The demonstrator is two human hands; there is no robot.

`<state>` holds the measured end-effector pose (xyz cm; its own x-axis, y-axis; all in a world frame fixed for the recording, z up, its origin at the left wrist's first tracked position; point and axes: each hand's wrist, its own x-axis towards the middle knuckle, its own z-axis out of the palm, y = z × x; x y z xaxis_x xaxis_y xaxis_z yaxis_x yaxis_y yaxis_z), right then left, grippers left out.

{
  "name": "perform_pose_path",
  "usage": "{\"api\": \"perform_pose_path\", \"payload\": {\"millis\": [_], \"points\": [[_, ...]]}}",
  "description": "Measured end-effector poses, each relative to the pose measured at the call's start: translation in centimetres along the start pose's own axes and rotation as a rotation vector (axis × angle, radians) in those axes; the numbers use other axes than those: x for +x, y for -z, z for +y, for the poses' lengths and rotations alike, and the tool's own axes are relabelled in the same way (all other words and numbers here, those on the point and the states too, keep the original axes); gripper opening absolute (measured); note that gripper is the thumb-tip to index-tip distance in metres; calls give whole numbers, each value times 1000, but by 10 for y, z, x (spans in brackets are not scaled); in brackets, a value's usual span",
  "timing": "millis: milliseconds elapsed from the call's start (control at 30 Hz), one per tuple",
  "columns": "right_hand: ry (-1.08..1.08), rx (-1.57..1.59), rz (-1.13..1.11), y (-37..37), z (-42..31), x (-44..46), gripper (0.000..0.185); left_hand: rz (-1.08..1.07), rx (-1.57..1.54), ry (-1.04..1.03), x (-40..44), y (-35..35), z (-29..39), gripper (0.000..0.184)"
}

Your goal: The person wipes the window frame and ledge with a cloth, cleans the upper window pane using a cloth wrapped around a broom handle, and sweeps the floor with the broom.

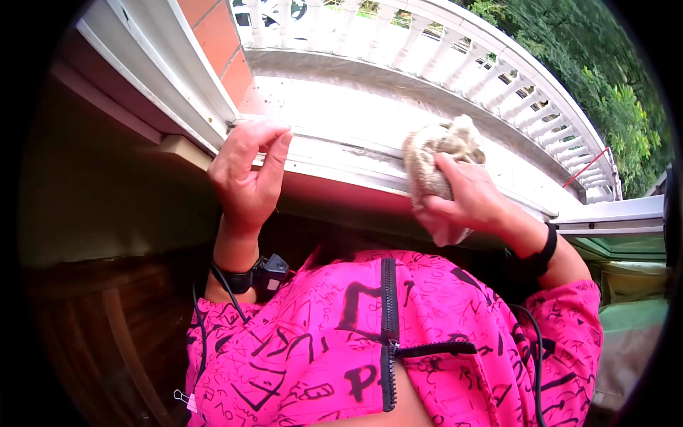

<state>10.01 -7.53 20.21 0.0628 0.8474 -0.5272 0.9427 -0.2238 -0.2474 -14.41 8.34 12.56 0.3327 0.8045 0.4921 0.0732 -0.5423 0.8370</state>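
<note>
My right hand (469, 196) grips a crumpled beige cleaning cloth (434, 153), thumb and fingers closed around it, over the right part of the white window sill track (334, 153). Part of the cloth hangs down on the inner side of the sill. Near the left end of the track, beside the window frame, is my left hand (249, 167). Its fingers are curled, with thumb and forefinger tips close together in a pinch. Whether anything small sits between those tips is hidden from me.
White frame profiles (171, 71) rise at the left, by an orange tiled wall (224, 53). Beyond the sill lies a bright ledge with a white balustrade (491, 82) and trees (605, 107). An opened window sash (612, 220) stands at the right. Cables hang along both arms.
</note>
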Motion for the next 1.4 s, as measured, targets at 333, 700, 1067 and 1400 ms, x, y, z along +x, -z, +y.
{"api": "perform_pose_path", "payload": {"millis": [333, 700, 1067, 1400], "points": [[93, 807, 84, 24, -73, 111, 43, -31, 61, -325, 9, -20, 34, 13], [265, 1043, 774, 154, 54, -43, 62, 32, 149, -343, -1, -6, 21, 14], [-92, 196, 289, 3, 51, -86, 47, 10, 187, -314, -23, 22, -5, 14], [673, 84, 339, 27, -38, 74, 62, -65, 171, -331, -27, 3, 16, 13]]}}
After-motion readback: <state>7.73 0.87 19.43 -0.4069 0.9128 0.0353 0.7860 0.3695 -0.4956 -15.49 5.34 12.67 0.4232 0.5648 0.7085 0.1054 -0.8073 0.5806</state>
